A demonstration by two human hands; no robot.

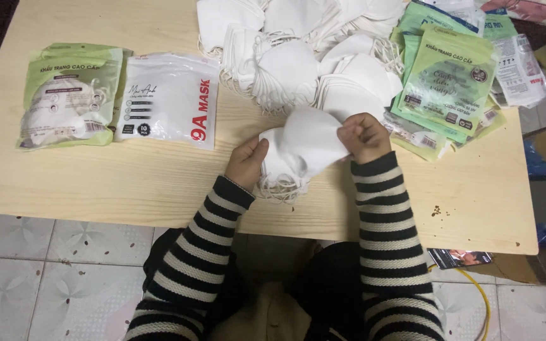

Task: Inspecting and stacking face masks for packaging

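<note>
A small stack of white face masks [301, 148] is held between both hands over the near middle of the pale wooden table [127, 183]. My left hand [246, 161] grips the stack's left side, with ear loops hanging below it. My right hand [364, 136] pinches the top mask at its right edge. Both arms wear black-and-white striped sleeves. Just beyond the hands lies a big loose pile of white masks [298, 57].
A filled green mask packet [69, 95] and a filled white packet [170, 100] lie at the table's left. Several empty green pouches [450, 82] fan out at the right, with clear wrappers [519, 69] beyond. Tiled floor lies below; clutter sits right of the table.
</note>
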